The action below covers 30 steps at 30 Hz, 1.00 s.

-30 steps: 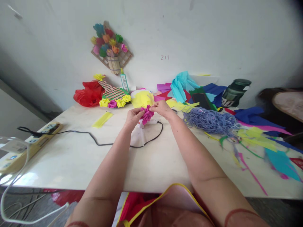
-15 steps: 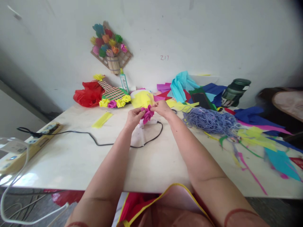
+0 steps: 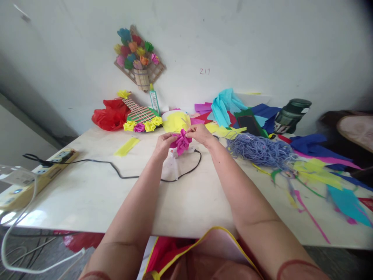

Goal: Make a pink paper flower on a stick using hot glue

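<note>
Between my two hands is a magenta crepe paper flower (image 3: 182, 143) with ruffled petals. My left hand (image 3: 165, 143) pinches its left side, and my right hand (image 3: 200, 133) grips its upper right edge with the fingertips. Just beneath the flower, a white glue gun (image 3: 174, 155) is partly hidden, with a black cord running from it. Behind my hands lies a rounded yellow paper piece (image 3: 175, 121). To the left rests a guitar-shaped craft (image 3: 141, 114) with striped sticks and yellow and magenta paper flowers along its lower edge.
A power strip (image 3: 43, 175) sits at the table's left edge. A yellow paper strip (image 3: 127, 146) lies left of my hands. On the right are a tangle of blue-purple string (image 3: 258, 149), coloured paper scraps (image 3: 348, 202) and a dark green bottle (image 3: 292, 115). Red crepe paper (image 3: 109, 115) is at back left.
The flower has turned slightly and its petals look more spread toward me. Both hands keep their hold on it. The view has shifted a little.
</note>
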### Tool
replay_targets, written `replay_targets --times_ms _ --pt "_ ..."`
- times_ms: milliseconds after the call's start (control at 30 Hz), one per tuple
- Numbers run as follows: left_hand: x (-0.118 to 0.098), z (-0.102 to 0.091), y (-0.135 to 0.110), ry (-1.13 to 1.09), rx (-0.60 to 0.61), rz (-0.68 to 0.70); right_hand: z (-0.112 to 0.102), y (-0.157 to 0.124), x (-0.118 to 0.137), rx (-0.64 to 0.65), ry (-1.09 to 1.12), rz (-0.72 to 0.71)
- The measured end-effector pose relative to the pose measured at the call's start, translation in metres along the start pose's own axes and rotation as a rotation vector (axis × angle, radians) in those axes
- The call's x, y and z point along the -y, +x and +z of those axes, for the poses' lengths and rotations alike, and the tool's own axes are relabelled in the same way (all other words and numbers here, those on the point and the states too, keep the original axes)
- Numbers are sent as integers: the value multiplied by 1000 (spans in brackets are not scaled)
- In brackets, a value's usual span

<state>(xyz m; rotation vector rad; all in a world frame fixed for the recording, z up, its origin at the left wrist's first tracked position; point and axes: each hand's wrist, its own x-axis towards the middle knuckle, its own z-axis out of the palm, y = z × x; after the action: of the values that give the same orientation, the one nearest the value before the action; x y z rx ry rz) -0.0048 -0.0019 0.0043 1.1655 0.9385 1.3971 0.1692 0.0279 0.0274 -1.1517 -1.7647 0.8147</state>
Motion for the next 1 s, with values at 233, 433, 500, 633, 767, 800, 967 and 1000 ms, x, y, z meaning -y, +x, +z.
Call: replay_targets --times_ms 233,433,500,633,767,800,967,1000 --pt "-2 2 -1 68 -4 -26 3 -2 8 -12 -111 51" --pt "-1 3 -1 127 -17 7 5 -5 15 -36 -157 67" --pt "-2 4 -2 148 -23 15 5 -6 17 -33 -146 62" --pt "-4 5 -3 204 -40 13 6 -6 17 -7 -109 41" --pt "-4 3 -2 224 -39 7 6 -5 12 -4 -84 41" --pt "-3 3 -2 226 -38 7 7 -4 11 -6 -79 42" --pt "-2 2 -2 205 -21 -6 7 -3 8 -2 -58 48" --pt "-2 2 -1 196 -19 -13 7 -4 9 0 -52 48"
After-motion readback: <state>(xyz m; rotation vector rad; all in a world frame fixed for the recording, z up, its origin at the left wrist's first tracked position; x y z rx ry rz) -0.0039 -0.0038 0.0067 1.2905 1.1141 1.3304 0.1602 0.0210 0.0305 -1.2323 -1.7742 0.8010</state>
